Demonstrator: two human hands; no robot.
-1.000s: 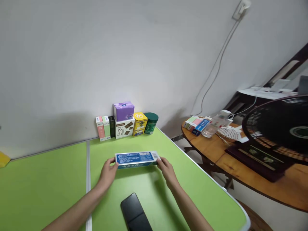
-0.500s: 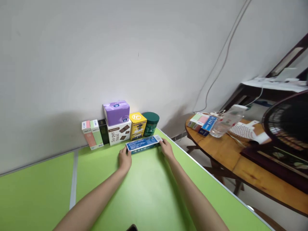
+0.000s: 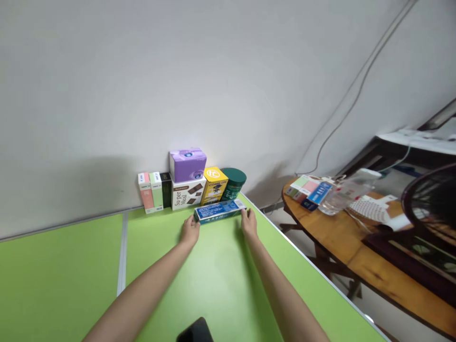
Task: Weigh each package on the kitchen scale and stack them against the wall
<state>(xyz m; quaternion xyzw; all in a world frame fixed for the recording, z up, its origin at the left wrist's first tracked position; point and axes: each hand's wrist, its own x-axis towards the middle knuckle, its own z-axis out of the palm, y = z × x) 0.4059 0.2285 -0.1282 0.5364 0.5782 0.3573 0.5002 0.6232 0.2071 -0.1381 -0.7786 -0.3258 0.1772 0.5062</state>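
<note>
So, two hands here, and both have a grip on one long blue box, just right of the middle of the frame: left hand pinching its left end, right hand on the right end. Behind it there's one yellow box and one green canister. Left of those, one purple box sits on one white box, plus three slim upright boxes. One black phone-like object pokes in at bottom centre.

Grn tbl w/ boxes, grn tub, blk obj.
</note>
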